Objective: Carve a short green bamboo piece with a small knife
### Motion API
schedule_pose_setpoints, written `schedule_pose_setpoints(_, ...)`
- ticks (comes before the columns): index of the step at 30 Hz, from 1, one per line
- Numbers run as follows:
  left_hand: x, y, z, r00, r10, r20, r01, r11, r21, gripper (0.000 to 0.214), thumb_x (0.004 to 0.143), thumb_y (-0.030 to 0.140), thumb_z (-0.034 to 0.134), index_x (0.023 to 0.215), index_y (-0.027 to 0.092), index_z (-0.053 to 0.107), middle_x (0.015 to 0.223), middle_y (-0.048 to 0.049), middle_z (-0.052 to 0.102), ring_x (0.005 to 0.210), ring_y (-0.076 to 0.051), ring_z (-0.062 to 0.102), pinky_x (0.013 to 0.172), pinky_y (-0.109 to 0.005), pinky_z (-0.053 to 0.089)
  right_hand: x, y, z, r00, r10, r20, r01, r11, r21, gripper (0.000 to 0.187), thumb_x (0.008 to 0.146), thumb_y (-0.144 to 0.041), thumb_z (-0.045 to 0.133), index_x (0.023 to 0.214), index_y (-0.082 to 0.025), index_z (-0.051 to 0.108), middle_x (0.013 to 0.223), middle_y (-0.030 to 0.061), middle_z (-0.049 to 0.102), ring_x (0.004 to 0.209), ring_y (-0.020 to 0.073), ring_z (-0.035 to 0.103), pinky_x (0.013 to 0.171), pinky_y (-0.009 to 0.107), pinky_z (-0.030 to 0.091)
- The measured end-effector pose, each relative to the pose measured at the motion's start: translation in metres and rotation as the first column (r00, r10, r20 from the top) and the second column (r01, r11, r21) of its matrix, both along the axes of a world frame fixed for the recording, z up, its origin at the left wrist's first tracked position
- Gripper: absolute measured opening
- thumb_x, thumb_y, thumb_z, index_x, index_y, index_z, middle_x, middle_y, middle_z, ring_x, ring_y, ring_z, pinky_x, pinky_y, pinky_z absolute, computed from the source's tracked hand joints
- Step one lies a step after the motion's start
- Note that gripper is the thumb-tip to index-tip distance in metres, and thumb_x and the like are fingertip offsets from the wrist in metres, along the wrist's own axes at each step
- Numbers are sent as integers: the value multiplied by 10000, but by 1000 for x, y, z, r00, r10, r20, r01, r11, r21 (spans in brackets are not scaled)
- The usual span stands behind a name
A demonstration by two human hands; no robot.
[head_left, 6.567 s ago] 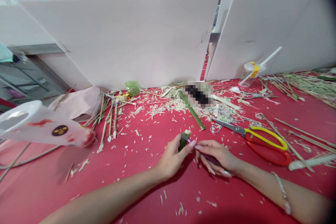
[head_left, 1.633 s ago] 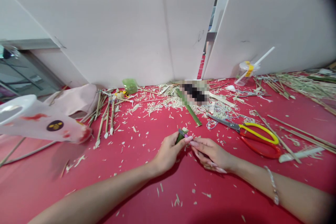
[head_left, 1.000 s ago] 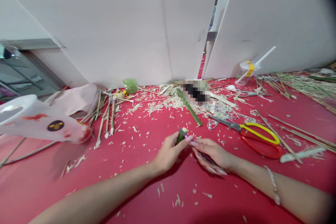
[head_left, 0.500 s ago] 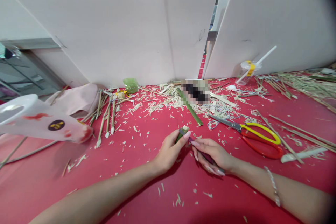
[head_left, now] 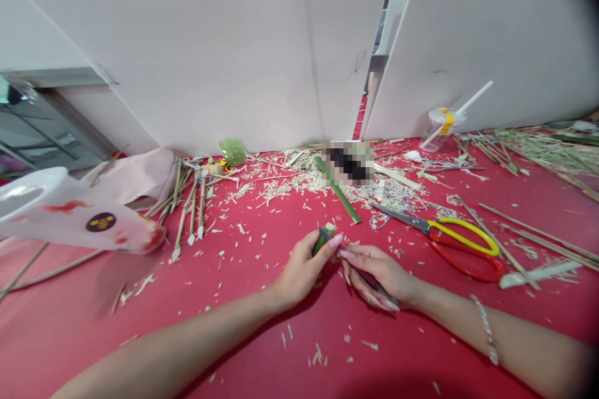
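Green bamboo stub [head_left: 322, 243] sits pinched upright in your left hand [head_left: 299, 268], held above the red table [head_left: 234, 361]. Your right hand [head_left: 381, 277], just beside it, clenches a slim dark-handled tool [head_left: 369, 280].

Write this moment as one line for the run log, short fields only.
left hand: holds green bamboo piece | right hand: holds dark-handled tool | nearby: yellow-red scissors

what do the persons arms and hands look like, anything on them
The left arm and right arm are bare, with no sleeves. The left hand and right hand have long, pale pink painted fingernails. A thin beaded silver bracelet sits on the right arm near the wrist.
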State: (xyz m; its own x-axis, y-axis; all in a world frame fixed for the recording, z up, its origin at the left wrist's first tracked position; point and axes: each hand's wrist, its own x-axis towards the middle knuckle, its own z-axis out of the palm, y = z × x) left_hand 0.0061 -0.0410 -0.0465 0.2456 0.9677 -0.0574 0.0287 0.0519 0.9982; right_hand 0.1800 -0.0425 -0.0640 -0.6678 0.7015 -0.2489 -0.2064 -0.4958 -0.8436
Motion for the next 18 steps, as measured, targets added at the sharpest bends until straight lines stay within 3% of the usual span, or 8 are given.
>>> schedule_pose_setpoints(18,-5,-1,2,997,-73,27,73,997,-7,361,822,511,665,761,182,530,690,13,475,677,-135,424,641,-269,367,6,5,-1,990,123,-65,-123,992,-1,407,919,-501,553,747,-133,581,320,-92,437,173,44,220,219,145,225)
